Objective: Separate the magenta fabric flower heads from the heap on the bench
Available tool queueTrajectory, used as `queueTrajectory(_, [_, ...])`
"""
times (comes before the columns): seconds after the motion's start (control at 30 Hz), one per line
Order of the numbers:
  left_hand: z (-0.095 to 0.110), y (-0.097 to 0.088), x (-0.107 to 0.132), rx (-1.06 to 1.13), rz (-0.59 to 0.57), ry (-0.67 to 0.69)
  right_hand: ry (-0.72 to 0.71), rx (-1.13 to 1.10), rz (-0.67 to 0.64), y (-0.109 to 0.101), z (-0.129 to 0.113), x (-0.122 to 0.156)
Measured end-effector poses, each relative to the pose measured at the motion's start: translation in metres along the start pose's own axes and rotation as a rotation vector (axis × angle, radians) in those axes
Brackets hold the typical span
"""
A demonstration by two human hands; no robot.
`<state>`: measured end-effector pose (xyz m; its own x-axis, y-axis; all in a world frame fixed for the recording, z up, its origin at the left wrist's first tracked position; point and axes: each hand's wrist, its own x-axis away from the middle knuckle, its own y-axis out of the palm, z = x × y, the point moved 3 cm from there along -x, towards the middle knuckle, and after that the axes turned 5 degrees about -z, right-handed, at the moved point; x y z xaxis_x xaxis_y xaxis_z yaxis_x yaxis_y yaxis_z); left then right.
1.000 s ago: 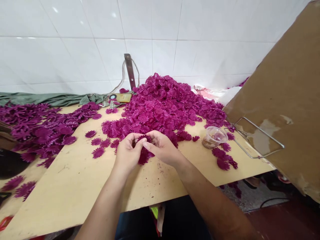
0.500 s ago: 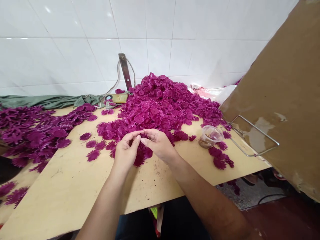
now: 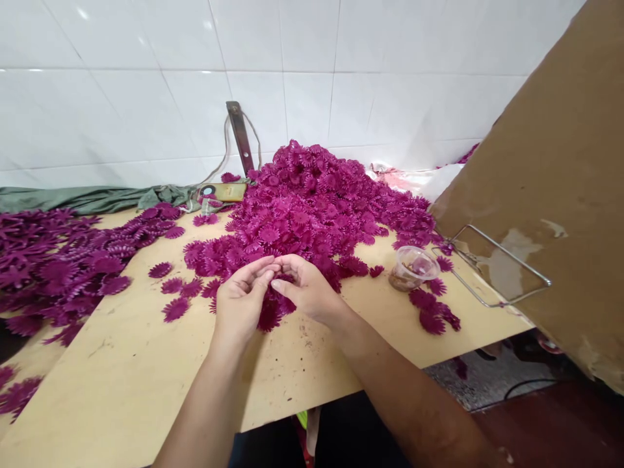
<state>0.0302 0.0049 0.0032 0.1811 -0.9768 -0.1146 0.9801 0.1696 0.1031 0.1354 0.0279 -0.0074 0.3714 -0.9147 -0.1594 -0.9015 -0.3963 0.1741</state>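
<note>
My left hand (image 3: 242,300) and my right hand (image 3: 308,290) meet fingertip to fingertip over the front of a big heap of purple flower-shaped pieces (image 3: 312,201). The left fingers are curled with the thumb pressed against them. On the right hand the fingers bend inward and the thumb points at the left thumb. Whatever lies in the pinch is too small or hidden to make out. Just below the fingers, dark purple flower pieces (image 3: 270,317) show on the wooden board (image 3: 195,364). Several loose flower pieces (image 3: 175,309) lie left of my left hand.
A clear plastic cup (image 3: 414,268) with brown bits stands to the right, near more flower pieces (image 3: 431,315). A bent wire frame (image 3: 502,266) sticks out by a leaning brown board (image 3: 546,169). Another purple pile (image 3: 73,266) spreads at left. A yellow device (image 3: 229,192) lies by the wall.
The view has shifted slightly. The hands stay together, and the right thumb has parted a little from the left thumb.
</note>
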Motion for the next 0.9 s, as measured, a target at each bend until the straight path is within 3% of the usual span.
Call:
queueTrajectory(0.07, [0.0,0.001,0.001,-0.068,-0.005,0.054,0.0,-0.018,0.02,0.0,0.001,0.0])
queueTrajectory(0.23, [0.006,-0.007,0.002,-0.429,0.196,0.285,0.092,-0.047,0.076,-0.002,0.006,-0.003])
queueTrajectory(0.4, [-0.004,-0.004,0.001,-0.368,-0.044,0.224,0.13,-0.08,0.134,-0.007,0.005,-0.004])
queueTrajectory(0.5, [-0.009,0.0,0.004,-0.396,-0.11,0.218,0.135,-0.026,0.142,-0.008,0.002,-0.004])
queueTrajectory(0.63, [-0.011,0.002,0.007,-0.389,-0.088,0.199,0.158,0.053,0.142,-0.007,0.002,-0.003])
queueTrajectory(0.9, [-0.006,-0.001,0.007,-0.172,0.089,0.118,0.191,-0.226,-0.004,-0.007,0.008,-0.003])
